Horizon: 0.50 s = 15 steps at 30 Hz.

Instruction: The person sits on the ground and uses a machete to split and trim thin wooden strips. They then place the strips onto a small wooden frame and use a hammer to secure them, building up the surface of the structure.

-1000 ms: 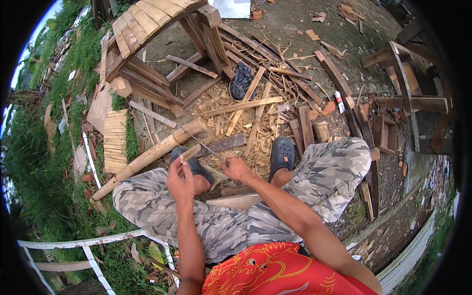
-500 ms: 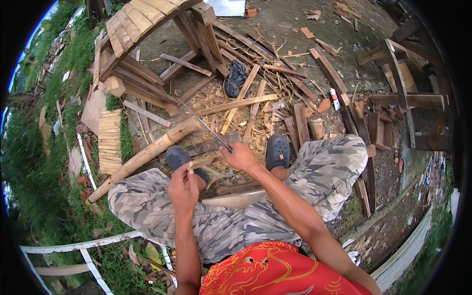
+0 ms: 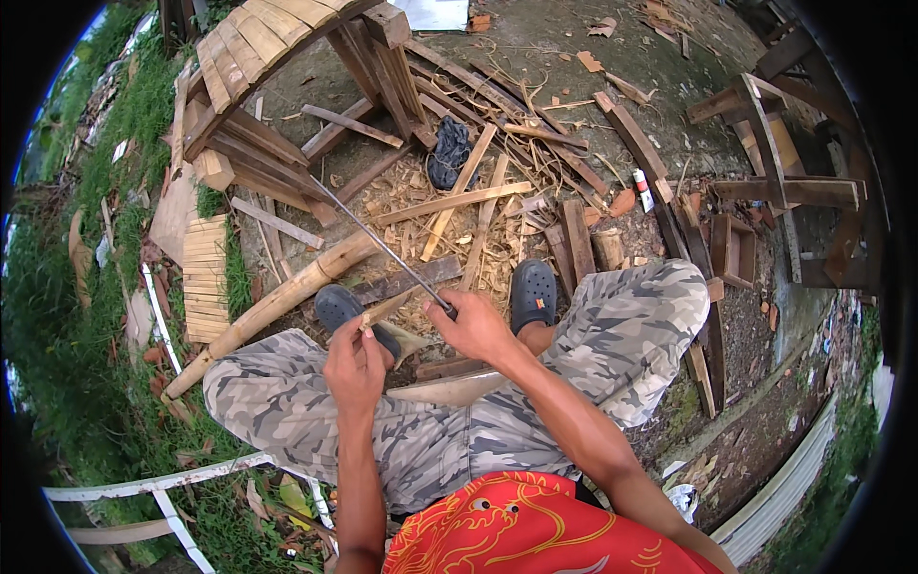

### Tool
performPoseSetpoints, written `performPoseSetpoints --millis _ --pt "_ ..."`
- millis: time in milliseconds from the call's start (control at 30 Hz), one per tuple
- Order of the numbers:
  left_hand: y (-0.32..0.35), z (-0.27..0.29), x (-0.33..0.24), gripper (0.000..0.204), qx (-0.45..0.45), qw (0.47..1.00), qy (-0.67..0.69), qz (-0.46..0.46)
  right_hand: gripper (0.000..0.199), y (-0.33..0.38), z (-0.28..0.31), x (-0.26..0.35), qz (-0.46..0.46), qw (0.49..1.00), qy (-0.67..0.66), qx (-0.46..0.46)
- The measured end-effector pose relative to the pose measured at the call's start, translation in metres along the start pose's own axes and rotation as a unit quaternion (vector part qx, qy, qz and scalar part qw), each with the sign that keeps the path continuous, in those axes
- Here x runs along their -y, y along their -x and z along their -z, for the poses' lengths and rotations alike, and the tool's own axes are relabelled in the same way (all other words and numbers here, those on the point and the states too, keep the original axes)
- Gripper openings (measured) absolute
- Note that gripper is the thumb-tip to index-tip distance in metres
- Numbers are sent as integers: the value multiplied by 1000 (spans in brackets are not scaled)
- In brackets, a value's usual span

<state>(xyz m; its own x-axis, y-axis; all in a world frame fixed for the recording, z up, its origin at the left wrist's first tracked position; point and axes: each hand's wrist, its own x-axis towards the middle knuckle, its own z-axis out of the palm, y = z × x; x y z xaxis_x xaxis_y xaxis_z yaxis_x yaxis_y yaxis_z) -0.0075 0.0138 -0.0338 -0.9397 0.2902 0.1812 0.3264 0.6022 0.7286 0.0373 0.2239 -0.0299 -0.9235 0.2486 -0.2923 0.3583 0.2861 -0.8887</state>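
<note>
Two hands busy over my lap: left hand [image 3: 355, 375] pinches a short pale wood strip [image 3: 387, 308] between thumb and fingertips, its far end slanting away to the right beside my left clog [image 3: 337, 306], while the fingers of my right hand [image 3: 478, 328] wrap the dark grip of a long thin metal rod [image 3: 382, 247]. Rod points forward and left, crossing over the end of a round pole [image 3: 277, 306]; contact there, cannot tell. Beyond my feet, shavings [image 3: 492, 244] under loose slats, a black crumpled bundle [image 3: 449, 153] near the slatted wooden bench [image 3: 258, 48].
</note>
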Motion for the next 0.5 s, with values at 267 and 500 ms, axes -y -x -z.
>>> performPoseSetpoints --millis 267,500 --pt "-1 1 -2 22 0 1000 -2 23 24 18 -37 -15 72 995 47 46" --pt "1 1 -4 21 -1 998 55 34 22 22 -45 -21 81 996 16 46"
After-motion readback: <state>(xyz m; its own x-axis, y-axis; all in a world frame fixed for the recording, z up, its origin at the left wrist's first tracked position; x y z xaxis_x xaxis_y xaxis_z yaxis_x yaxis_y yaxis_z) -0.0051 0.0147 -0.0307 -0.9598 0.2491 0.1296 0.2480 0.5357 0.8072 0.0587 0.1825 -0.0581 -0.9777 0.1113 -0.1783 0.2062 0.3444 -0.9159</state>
